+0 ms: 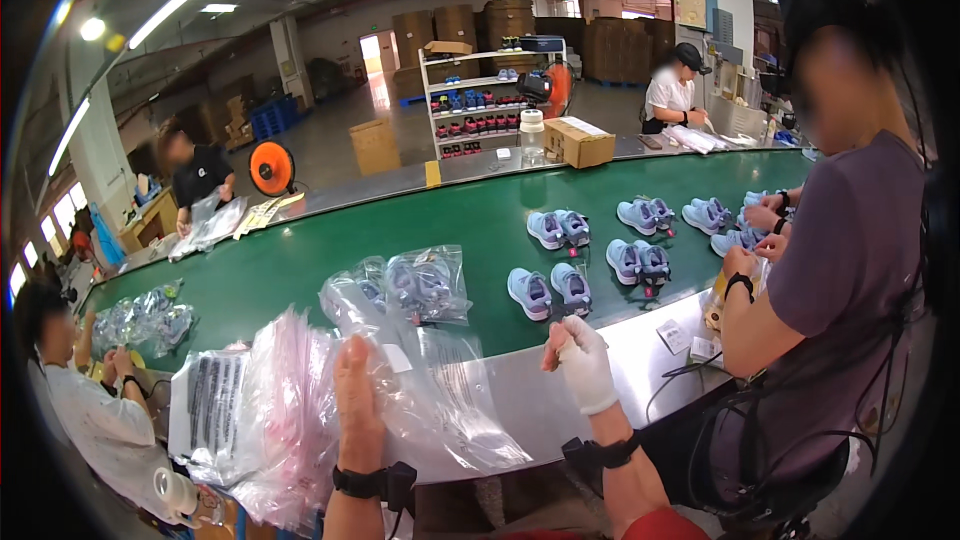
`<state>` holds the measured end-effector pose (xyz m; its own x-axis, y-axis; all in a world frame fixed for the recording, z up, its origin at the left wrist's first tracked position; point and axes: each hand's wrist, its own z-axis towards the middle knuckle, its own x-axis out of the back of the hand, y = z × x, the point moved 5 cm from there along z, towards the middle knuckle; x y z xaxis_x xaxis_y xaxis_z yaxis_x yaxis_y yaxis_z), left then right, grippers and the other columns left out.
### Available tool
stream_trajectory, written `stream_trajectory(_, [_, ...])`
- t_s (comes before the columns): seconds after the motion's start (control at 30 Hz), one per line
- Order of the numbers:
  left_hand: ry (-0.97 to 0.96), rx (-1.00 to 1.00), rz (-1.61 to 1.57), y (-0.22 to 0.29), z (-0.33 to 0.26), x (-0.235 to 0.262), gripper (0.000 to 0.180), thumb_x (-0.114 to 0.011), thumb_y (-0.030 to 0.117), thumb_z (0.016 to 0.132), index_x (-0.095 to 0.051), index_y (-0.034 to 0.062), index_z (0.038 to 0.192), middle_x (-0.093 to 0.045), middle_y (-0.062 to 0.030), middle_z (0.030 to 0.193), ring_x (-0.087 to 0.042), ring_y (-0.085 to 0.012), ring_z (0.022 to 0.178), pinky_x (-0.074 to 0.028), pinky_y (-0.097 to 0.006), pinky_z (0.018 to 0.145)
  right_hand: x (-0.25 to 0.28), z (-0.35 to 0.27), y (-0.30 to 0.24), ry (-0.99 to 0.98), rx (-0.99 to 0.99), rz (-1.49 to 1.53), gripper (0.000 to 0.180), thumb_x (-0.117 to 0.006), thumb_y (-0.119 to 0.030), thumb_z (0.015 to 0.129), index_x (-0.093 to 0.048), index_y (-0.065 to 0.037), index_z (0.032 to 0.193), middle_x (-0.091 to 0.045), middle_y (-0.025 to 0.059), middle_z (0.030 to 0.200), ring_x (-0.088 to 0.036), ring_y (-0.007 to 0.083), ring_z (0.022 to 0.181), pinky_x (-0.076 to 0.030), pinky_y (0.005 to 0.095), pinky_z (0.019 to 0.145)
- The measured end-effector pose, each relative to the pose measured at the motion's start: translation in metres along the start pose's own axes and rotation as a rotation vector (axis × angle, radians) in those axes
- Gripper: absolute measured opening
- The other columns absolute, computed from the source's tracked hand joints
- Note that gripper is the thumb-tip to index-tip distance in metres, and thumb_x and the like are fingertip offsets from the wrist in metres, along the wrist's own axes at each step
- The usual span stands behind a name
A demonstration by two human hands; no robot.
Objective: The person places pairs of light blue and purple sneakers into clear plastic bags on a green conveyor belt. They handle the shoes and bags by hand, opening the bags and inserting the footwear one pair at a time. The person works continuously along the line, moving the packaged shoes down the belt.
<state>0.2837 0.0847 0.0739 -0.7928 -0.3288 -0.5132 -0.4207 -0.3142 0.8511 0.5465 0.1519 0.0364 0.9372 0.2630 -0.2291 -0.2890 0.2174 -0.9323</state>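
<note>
My left hand [356,395] is raised at the front edge of the belt, bare, its fingers stretched upward. It stands against a clear plastic bag [440,390] that lies loose over the metal edge; how far it touches the bag is hard to tell. Wearing a white glove with bare fingertips, my right hand [583,365] has its fingers curled in, and I see nothing in them. Just beyond it sits a pair of light blue sneakers [530,292]. Bagged sneakers [425,285] lie on the belt past my left hand.
A stack of clear bags [285,410] lies left of my left hand. More sneaker pairs [637,262] stand on the green belt [440,210]. A co-worker [850,230] handles shoes at the right; another person [90,390] works at the left. A carton [580,142] sits on the far ledge.
</note>
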Motion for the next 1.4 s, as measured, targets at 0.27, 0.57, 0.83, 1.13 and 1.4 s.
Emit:
stream_trajectory(0.27, [-0.164, 0.244, -0.096, -0.051, -0.017, -0.025, 0.012, -0.05, 0.019, 0.096, -0.056, 0.0093, 0.094, -0.057, 0.0027, 0.082, -0.056, -0.0075, 0.07, -0.049, -0.023, 0.059, -0.088, -0.005, -0.011, -0.287, -0.013, -0.274, 0.027, -0.06, -0.027, 0.089, -0.052, -0.001, 0.084, -0.054, 0.0044, 0.068, -0.054, 0.0113, 0.063, -0.044, 0.0276, 0.059])
stream_trajectory(0.57, [0.114, 0.032, -0.068, -0.011, -0.006, -0.005, 0.011, -0.052, 0.017, 0.095, -0.056, 0.0076, 0.09, -0.056, 0.0017, 0.074, -0.053, -0.0064, 0.059, -0.045, -0.024, 0.051, -0.011, -0.014, 0.017, -0.101, -0.215, -0.042, 0.021, -0.061, -0.022, 0.089, -0.051, -0.007, 0.079, -0.053, 0.0007, 0.063, -0.056, 0.0118, 0.058, -0.044, 0.0288, 0.051])
stream_trajectory(0.83, [-0.11, -0.307, 0.468, -0.007, -0.003, -0.038, 0.015, -0.054, 0.015, 0.094, -0.055, 0.0049, 0.083, -0.043, 0.0072, 0.064, -0.038, 0.0005, 0.054, -0.03, -0.019, 0.044, -0.019, -0.018, -0.082, 0.107, 0.657, -1.076, 0.026, -0.069, -0.019, 0.074, -0.058, -0.004, 0.091, -0.059, 0.0112, 0.078, -0.059, 0.0304, 0.077, -0.048, 0.0398, 0.068])
stream_trajectory(1.13, [-1.022, -0.602, 1.152, -0.021, -0.098, -0.114, 0.002, -0.061, 0.004, 0.084, -0.061, 0.003, 0.083, -0.052, -0.0154, 0.059, -0.052, -0.0263, 0.045, -0.041, -0.035, 0.046, -0.058, 0.008, 0.026, -0.488, 0.439, -1.062, 0.02, -0.06, -0.015, 0.078, -0.062, -0.004, 0.095, -0.064, 0.0156, 0.093, -0.061, 0.0321, 0.089, -0.049, 0.0406, 0.078])
stream_trajectory(1.4, [-0.224, -0.789, 1.105, 0.005, -0.019, -0.068, 0.006, -0.063, 0.009, 0.085, -0.058, 0.0049, 0.084, -0.05, -0.0135, 0.057, -0.05, -0.0252, 0.045, -0.038, -0.035, 0.045, -0.088, 0.043, 0.094, -0.589, 0.278, -1.138, 0.02, -0.056, -0.017, 0.08, -0.063, -0.006, 0.095, -0.064, 0.0163, 0.093, -0.062, 0.0314, 0.09, -0.049, 0.0405, 0.077])
